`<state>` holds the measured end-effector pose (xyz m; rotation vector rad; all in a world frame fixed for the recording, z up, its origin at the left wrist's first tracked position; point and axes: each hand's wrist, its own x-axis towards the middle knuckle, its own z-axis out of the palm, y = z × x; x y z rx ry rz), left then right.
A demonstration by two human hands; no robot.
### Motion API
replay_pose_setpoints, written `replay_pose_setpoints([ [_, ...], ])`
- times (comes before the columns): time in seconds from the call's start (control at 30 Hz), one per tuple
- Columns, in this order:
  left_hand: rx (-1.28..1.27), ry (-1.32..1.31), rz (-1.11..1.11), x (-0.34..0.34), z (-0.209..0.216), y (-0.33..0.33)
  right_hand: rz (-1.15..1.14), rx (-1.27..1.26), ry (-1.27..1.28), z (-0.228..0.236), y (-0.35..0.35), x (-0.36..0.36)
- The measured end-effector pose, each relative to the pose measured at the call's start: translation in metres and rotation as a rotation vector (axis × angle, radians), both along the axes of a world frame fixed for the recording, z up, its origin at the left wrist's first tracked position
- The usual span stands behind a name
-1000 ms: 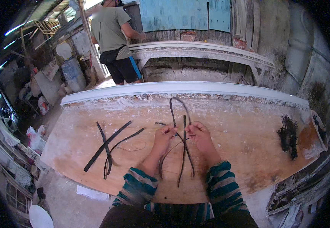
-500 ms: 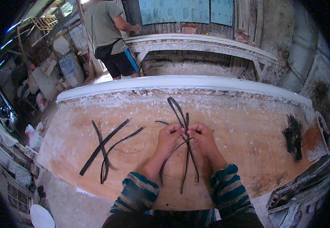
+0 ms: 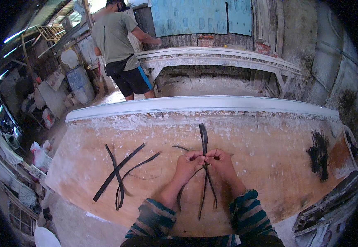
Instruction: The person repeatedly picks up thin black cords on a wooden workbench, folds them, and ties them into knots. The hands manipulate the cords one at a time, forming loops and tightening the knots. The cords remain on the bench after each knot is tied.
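Observation:
My left hand [image 3: 188,166] and my right hand [image 3: 223,166] meet over the middle of the board, fingertips pinched together on thin black strips. A narrow folded loop of black strip [image 3: 204,138] rises beyond my fingers. Several loose ends hang toward me below them, and thin ends show out to the sides. My fingers hide the spot where the strips cross, so I cannot tell whether they are knotted. Left of my hands, several loose black strips [image 3: 115,178] lie crossed on the board, a thin thread beside them.
The wooden board [image 3: 253,197] has white residue and a long white strip [image 3: 203,103] along its far edge. At right lie a black tangled bundle [image 3: 319,156] and a tipped, brown-stained container [image 3: 341,155]. A person [image 3: 119,49] stands at a far white bench [image 3: 212,57].
The loop above my fingers has become narrower and more upright. Both hands stay pinched on the strips. The whole view has shifted, so the board sits lower and more of the person shows.

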<state>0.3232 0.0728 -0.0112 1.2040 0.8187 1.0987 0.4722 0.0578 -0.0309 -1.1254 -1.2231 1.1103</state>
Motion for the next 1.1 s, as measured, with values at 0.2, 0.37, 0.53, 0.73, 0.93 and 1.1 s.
replay_pose_setpoints([
  [0.2, -0.067, -0.059, -0.043, -0.003, -0.002, 0.002, 0.069, -0.013, 0.141, 0.005, -0.005, -0.003],
  [0.37, -0.091, -0.101, -0.056, -0.005, -0.003, 0.004, 0.112, 0.002, 0.152, 0.022, -0.010, -0.004],
  [0.53, -0.125, -0.115, -0.030, -0.006, -0.006, 0.006, 0.118, -0.032, 0.069, 0.032, -0.014, -0.002],
  [0.73, -0.180, -0.121, -0.005, -0.005, 0.002, 0.004, 0.172, 0.069, 0.120, 0.010, -0.007, 0.000],
  [0.93, -0.240, -0.197, -0.038, -0.005, -0.011, 0.009, 0.018, 0.109, -0.148, 0.017, -0.011, -0.004],
  [1.1, -0.224, -0.146, -0.058, -0.006, -0.011, 0.008, -0.041, 0.131, -0.227, 0.016, -0.014, -0.005],
])
